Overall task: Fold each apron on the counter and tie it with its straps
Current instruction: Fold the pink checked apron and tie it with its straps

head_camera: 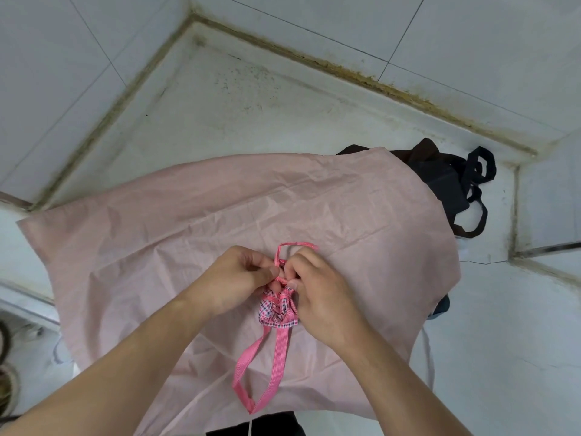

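a: where's the checked apron (pixel 278 313)?
b: bundled small, dead centre on the pink apron (pixel 220 209) spread over the counter (pixel 239 99).
a: and the hands?
b: left hand (pixel 234 280) at 9 o'clock of the bundle, right hand (pixel 317 294) at 3, both pinching the pink strap (pixel 276 357) at its top. a loop trails to 6.
a: anything else?
b: dark aprons (pixel 452 184) heaped at 2 o'clock.

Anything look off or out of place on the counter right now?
Nothing is spilled or damaged. The checked apron bundle is being tied on top of an unfolded pink apron, not on bare counter. A dark apron lies crumpled at the far right, partly under the pink one. Dark staining lines the wall seam.
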Action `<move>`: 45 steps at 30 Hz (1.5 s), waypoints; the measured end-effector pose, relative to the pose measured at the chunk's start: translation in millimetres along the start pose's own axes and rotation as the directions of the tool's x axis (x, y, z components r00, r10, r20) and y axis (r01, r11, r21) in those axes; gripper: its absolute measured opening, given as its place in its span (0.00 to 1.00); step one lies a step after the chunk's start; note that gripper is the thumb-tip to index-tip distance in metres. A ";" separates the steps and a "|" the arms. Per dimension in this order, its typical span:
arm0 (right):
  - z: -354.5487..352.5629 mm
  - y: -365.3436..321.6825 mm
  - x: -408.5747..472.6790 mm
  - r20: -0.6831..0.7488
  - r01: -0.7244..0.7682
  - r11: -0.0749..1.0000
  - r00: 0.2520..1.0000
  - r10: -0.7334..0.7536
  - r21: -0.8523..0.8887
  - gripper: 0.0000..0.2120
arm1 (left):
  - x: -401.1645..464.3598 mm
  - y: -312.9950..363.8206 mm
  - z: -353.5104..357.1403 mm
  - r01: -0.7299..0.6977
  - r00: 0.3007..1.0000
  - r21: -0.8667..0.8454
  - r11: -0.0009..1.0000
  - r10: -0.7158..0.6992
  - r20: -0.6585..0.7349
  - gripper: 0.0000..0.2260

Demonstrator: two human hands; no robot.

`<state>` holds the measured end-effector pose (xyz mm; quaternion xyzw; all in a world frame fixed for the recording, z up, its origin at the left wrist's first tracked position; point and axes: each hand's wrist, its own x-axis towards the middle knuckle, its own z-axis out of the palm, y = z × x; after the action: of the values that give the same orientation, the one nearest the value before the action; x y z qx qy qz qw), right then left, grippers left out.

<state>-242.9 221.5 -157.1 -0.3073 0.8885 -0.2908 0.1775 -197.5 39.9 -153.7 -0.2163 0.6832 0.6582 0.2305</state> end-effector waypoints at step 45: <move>13.5 -16.2 -7.5 -0.101 -0.305 0.883 0.927 0.361 0.356 0.12 | -17.5 -5.9 18.4 -0.085 0.921 0.248 0.965 0.171 -0.351 0.14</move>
<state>-223.5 210.5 -156.3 -0.0902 0.8774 -0.4264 0.2005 -179.4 58.0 -148.5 -0.2628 0.7982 0.5365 0.0773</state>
